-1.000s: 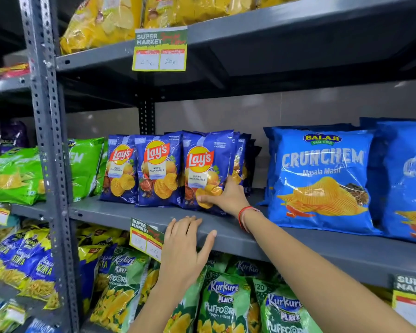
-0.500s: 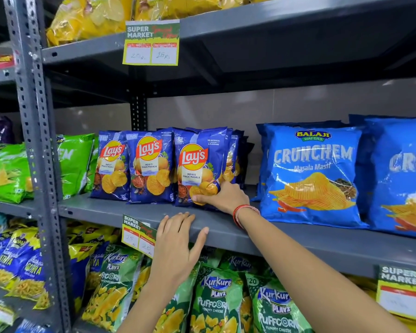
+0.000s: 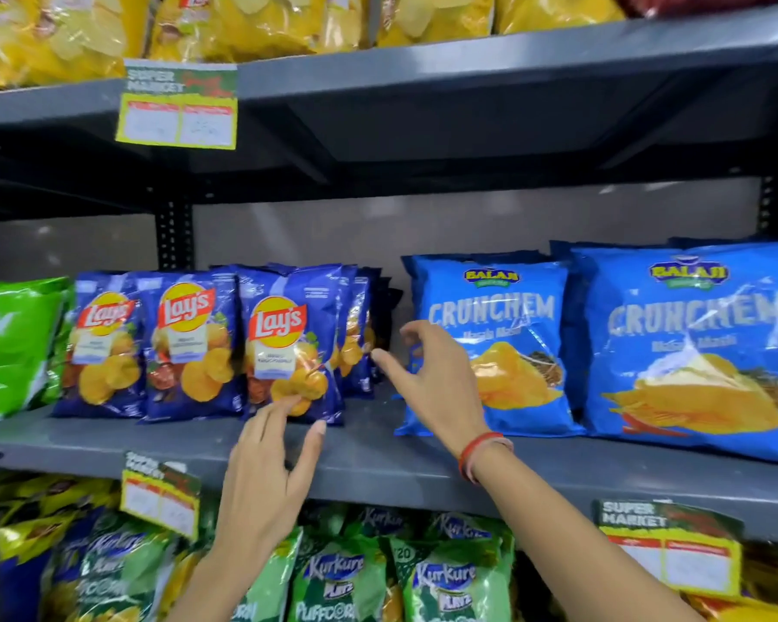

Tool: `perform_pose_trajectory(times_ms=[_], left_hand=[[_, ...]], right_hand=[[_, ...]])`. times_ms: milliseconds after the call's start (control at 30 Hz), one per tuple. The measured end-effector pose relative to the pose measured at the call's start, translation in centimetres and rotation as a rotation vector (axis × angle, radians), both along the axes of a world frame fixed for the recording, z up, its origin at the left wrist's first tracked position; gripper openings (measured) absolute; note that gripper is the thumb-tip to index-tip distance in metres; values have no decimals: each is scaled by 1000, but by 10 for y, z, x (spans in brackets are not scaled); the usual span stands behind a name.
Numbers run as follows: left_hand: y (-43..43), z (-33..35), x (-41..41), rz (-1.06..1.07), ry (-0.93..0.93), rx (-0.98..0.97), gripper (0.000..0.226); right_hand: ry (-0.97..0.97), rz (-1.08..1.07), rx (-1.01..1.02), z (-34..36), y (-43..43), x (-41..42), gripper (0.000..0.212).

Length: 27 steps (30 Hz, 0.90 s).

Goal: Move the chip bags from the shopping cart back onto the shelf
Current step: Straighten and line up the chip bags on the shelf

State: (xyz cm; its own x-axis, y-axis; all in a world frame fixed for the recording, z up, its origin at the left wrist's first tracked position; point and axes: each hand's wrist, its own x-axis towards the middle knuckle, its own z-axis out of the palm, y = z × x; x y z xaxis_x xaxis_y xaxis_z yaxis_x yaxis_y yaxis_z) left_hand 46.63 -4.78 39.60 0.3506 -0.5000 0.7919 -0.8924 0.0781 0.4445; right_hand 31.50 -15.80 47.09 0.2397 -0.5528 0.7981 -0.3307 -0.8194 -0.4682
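Three dark blue Lay's bags (image 3: 189, 347) face front on the middle shelf (image 3: 378, 464), with more stacked behind the rightmost, number unclear. Two light blue Crunchem bags (image 3: 490, 343) stand to their right. Three price tags (image 3: 176, 105) hang on shelf edges. Two hands (image 3: 266, 478) show, one with a red wristband (image 3: 479, 453).

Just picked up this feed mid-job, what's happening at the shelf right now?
A person is at the grey middle shelf, tidying a row of blue Lay's bags. The left hand rests on the shelf edge, fingertips at the foot of the front bag. The right hand hovers open and empty between the Lay's row and the Crunchem bags. No cart is in view.
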Motion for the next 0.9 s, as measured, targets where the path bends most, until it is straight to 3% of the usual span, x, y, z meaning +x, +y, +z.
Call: perform_pose_trajectory(times_ms=[133, 233, 333, 433, 500, 567, 633, 667, 733, 800, 900], left_hand=[[-37, 36, -33, -251, 146, -105, 53], [-71, 67, -59, -397, 350, -26, 52], [-111, 89, -74, -442, 569, 146, 57], [-139, 99, -76, -495, 747, 356, 109], [-147, 100, -80, -582, 822, 400, 122], [-148, 101, -83, -629, 865, 365, 107], [-152, 97, -80, -628, 937, 367, 111], [-153, 96, -78, -650, 958, 363, 106], [-148, 97, -79, -728, 973, 309, 68], [-147, 97, -80, -789, 978, 237, 38], [-146, 96, -81, -864, 963, 102, 28]], right_hand=[[-232, -326, -133, 6, -37, -48, 52], [-251, -496, -59, 8, -59, -73, 60], [-285, -400, 144, 6, -69, -86, 69], [-385, -237, 388, 9, -74, -89, 82], [-454, -128, 585, 10, -82, -89, 91], [-505, -13, 717, 14, -89, -91, 105], [-522, 60, 766, 17, -96, -93, 111], [-518, 79, 760, 19, -95, -94, 102], [-503, 79, 725, 22, -92, -96, 78], [-502, 78, 680, 25, -94, -97, 72], [-527, 165, 600, 26, -95, -96, 61]])
